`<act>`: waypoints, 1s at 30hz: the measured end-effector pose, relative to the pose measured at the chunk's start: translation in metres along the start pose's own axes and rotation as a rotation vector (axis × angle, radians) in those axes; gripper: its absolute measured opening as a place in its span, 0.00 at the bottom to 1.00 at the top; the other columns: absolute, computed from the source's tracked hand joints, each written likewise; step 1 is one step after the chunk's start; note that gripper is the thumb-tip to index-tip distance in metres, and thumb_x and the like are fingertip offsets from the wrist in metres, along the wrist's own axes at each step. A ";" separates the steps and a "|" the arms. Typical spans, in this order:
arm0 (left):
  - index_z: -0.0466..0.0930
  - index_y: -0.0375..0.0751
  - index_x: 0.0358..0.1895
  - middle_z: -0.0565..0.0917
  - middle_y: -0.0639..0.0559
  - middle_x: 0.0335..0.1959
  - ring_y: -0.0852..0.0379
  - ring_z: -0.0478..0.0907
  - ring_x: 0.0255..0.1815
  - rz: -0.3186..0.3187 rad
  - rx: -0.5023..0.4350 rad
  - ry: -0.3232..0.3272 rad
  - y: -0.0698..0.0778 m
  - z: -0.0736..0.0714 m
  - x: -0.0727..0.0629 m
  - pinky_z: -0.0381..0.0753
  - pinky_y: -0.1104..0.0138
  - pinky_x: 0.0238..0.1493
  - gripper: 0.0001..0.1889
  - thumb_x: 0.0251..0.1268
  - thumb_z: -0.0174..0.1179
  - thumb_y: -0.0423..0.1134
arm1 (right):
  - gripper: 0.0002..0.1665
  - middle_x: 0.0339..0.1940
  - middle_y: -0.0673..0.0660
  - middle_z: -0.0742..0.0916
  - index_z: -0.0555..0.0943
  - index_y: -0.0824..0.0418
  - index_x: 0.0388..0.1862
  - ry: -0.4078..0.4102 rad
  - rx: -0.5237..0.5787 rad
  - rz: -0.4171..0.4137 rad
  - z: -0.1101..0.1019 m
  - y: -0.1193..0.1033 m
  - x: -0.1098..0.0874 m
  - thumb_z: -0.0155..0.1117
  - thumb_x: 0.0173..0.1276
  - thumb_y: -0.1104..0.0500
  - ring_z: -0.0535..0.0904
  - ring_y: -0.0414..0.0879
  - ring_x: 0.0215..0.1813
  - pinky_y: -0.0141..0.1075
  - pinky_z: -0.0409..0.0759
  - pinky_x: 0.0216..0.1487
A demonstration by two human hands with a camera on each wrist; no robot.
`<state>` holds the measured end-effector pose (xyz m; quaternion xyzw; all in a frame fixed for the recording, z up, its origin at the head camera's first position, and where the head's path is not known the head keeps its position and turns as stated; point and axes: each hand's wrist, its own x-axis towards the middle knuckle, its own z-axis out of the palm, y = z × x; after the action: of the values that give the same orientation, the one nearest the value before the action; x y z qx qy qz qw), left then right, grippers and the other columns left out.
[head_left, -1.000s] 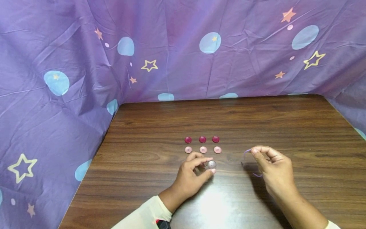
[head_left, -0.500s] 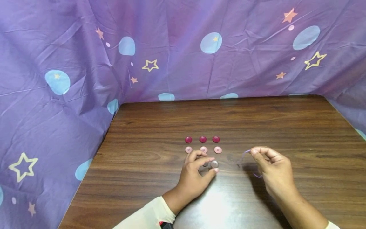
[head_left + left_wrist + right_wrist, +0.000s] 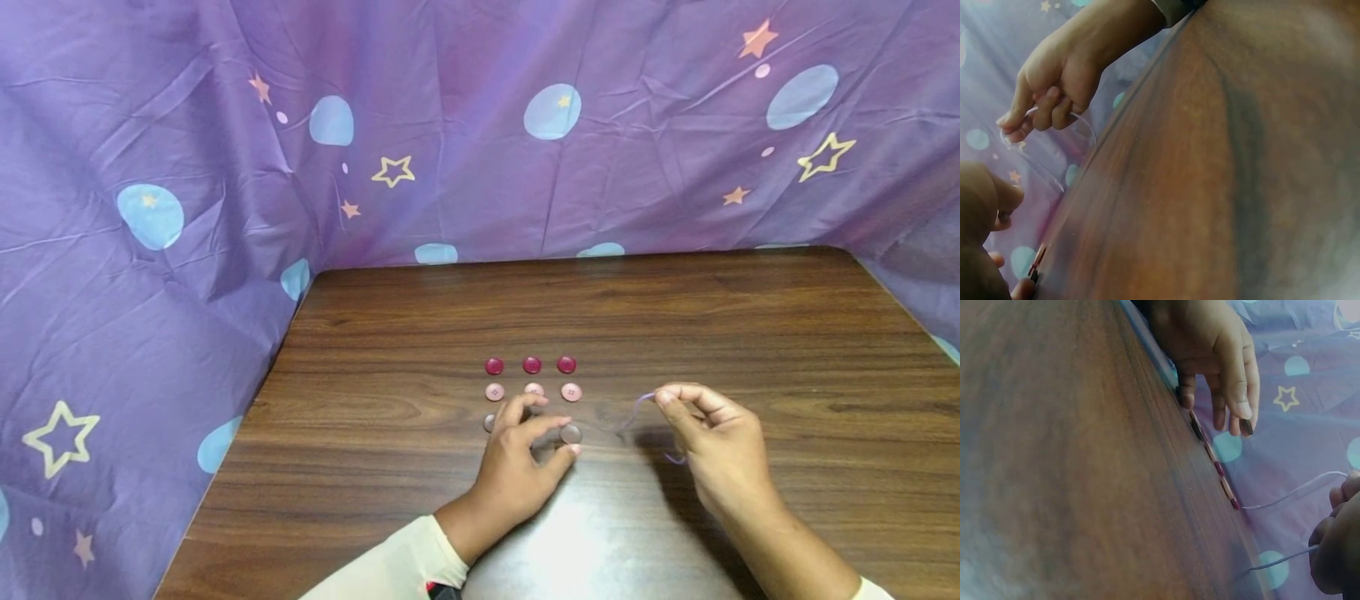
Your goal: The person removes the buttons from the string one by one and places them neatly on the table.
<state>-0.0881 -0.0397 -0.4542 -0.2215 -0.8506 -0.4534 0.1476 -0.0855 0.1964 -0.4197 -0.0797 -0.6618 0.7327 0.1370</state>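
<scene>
In the head view my left hand [image 3: 517, 467] pinches a grey button [image 3: 570, 434] between thumb and index finger; the right wrist view also shows this button [image 3: 1246, 427] at the thumb tip. A second grey button [image 3: 489, 422] is partly hidden behind the left hand. On the right, my right hand [image 3: 720, 442] pinches a thin purple cord [image 3: 643, 398] between thumb and forefinger, its end hanging down. The left wrist view shows the same cord [image 3: 1088, 122] looping from the right hand [image 3: 1060, 81].
Beyond the left hand lie a row of pink buttons [image 3: 572, 392] and, behind it, a row of dark red buttons [image 3: 532, 365]. They rest on a brown wooden table [image 3: 375, 333]. A purple patterned cloth [image 3: 480, 125] hangs at the back and left.
My left hand has shifted a little to the right with the grey button, whose face has turned. Another grey button has come into sight at its left. The right hand stays nearly still.
</scene>
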 end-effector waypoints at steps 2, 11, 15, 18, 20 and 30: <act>0.94 0.40 0.52 0.83 0.37 0.64 0.45 0.79 0.68 -0.020 0.014 -0.004 0.000 0.001 0.000 0.82 0.48 0.68 0.17 0.59 0.80 0.36 | 0.11 0.14 0.44 0.74 0.90 0.58 0.33 -0.005 0.007 -0.002 0.000 0.000 0.000 0.70 0.77 0.68 0.65 0.35 0.15 0.40 0.57 0.18; 0.94 0.42 0.52 0.83 0.38 0.63 0.45 0.80 0.67 -0.036 0.083 0.018 -0.004 0.009 0.001 0.84 0.51 0.67 0.17 0.58 0.81 0.37 | 0.12 0.14 0.44 0.75 0.90 0.58 0.33 -0.009 0.011 -0.008 0.001 0.000 0.000 0.69 0.76 0.70 0.65 0.34 0.16 0.40 0.57 0.18; 0.95 0.47 0.52 0.84 0.43 0.63 0.47 0.80 0.66 -0.059 0.093 0.052 -0.019 0.022 -0.002 0.84 0.52 0.66 0.17 0.58 0.81 0.41 | 0.12 0.14 0.44 0.74 0.90 0.57 0.33 -0.009 0.015 -0.011 0.001 0.000 0.000 0.69 0.77 0.70 0.65 0.35 0.15 0.41 0.57 0.18; 0.95 0.47 0.51 0.85 0.45 0.61 0.47 0.80 0.64 -0.057 0.110 0.072 -0.026 0.029 -0.002 0.84 0.53 0.64 0.17 0.57 0.81 0.42 | 0.12 0.14 0.44 0.75 0.90 0.57 0.33 -0.013 0.016 -0.009 0.001 0.000 0.000 0.69 0.77 0.69 0.65 0.35 0.15 0.40 0.58 0.18; 0.95 0.46 0.50 0.86 0.44 0.59 0.46 0.80 0.63 -0.041 0.147 0.074 -0.021 0.028 -0.001 0.85 0.54 0.64 0.17 0.57 0.81 0.42 | 0.11 0.14 0.44 0.75 0.90 0.58 0.34 -0.017 0.014 -0.008 0.000 0.000 -0.001 0.70 0.77 0.68 0.65 0.35 0.15 0.40 0.59 0.19; 0.93 0.45 0.56 0.90 0.46 0.58 0.45 0.82 0.62 -0.115 0.322 -0.037 0.011 0.017 0.010 0.87 0.55 0.60 0.18 0.65 0.77 0.43 | 0.10 0.15 0.45 0.76 0.90 0.58 0.34 -0.020 -0.001 0.005 -0.001 0.000 -0.001 0.71 0.77 0.67 0.66 0.36 0.16 0.38 0.63 0.19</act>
<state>-0.0918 -0.0172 -0.4510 -0.1542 -0.9262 -0.3146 0.1395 -0.0843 0.1969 -0.4199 -0.0739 -0.6632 0.7336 0.1285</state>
